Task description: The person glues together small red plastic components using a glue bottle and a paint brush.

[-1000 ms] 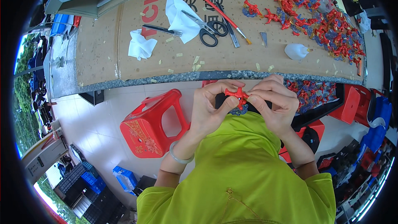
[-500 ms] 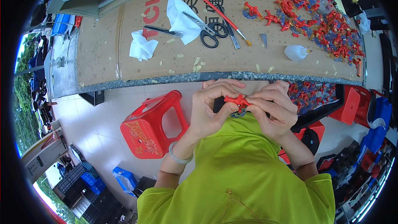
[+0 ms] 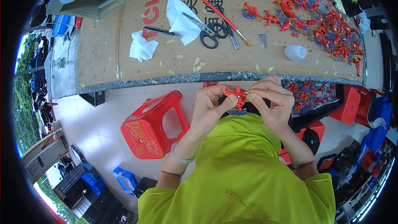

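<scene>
- A small red piece point(image 3: 237, 94) sits pinched between both hands, held above the lap, just below the table edge point(image 3: 166, 81).
- Left hand point(image 3: 210, 110) and right hand point(image 3: 271, 101) both close their fingertips on it.
- The table, cardboard-covered, carries scissors point(image 3: 209, 33), tissues point(image 3: 141, 46) and a pile of red pieces point(image 3: 331, 29).
- A red stool point(image 3: 151, 126) stands on the pale tiled floor point(image 3: 99, 132), left of the lap.

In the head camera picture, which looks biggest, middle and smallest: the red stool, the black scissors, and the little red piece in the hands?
1. red stool
2. black scissors
3. red piece

The stool and piece sit nearer the camera than the scissors, so true sizes may differ.
</scene>
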Available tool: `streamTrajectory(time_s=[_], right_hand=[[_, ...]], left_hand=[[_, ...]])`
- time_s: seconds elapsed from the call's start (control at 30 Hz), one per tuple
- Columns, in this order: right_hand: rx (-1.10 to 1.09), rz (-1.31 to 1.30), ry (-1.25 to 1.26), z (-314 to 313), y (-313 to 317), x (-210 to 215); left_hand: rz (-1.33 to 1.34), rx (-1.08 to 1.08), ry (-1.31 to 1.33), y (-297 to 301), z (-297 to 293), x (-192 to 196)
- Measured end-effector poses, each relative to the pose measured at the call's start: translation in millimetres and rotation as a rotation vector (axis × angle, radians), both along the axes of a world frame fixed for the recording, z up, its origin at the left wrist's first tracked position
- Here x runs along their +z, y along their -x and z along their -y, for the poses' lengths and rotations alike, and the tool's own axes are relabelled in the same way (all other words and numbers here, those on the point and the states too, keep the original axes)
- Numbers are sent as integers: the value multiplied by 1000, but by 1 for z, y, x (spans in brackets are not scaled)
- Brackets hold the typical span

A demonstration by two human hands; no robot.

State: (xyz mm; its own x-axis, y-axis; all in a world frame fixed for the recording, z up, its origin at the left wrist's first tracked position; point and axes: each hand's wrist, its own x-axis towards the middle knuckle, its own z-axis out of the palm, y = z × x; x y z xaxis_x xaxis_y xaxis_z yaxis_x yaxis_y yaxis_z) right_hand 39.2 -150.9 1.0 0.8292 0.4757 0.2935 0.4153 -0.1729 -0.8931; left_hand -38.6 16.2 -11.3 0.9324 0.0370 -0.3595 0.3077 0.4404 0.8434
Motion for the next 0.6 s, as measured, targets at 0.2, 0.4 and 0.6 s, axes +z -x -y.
streamTrajectory(time_s=[0.2,0.4,0.6], right_hand=[[-7,16,0,0,0,1],[16,171,-5,1,1,13],[23,318,14,2,6,18]], left_hand=[[-25,-10,-1,-1,1,2],[189,23,-5,-4,2,1],[382,14,-216,-7,-2,0]])
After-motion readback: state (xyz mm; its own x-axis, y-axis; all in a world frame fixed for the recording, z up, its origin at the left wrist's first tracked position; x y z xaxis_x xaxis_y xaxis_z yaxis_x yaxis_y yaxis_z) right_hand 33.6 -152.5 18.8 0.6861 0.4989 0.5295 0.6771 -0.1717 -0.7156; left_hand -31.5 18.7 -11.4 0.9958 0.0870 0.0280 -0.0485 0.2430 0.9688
